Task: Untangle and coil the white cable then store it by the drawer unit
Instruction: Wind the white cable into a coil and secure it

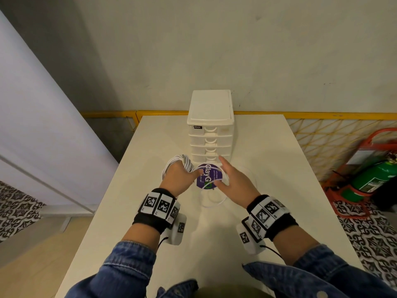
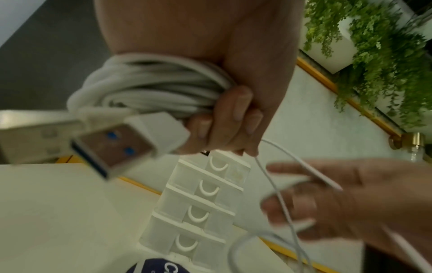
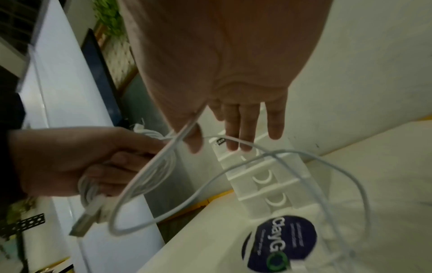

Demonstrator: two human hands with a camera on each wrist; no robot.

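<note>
My left hand point(image 1: 181, 176) grips a bundle of coiled white cable point(image 1: 179, 162) just left of the white drawer unit point(image 1: 210, 127). In the left wrist view its fingers point(image 2: 231, 114) curl round the coil point(image 2: 151, 86), and the USB plug point(image 2: 121, 146) sticks out below. My right hand point(image 1: 228, 177) hovers in front of the unit with straight fingers point(image 3: 245, 127). A loose strand point(image 3: 184, 133) runs across it beside the thumb. The remaining cable point(image 1: 212, 200) loops down onto the table over a round purple label point(image 1: 207, 178).
The white table point(image 1: 268, 168) stands against a wall, with a yellow rail point(image 1: 322, 115) behind it. At the right, on the patterned floor, a green extinguisher point(image 1: 373, 179) sits in a red stand. A pale panel point(image 1: 43, 104) rises along the left.
</note>
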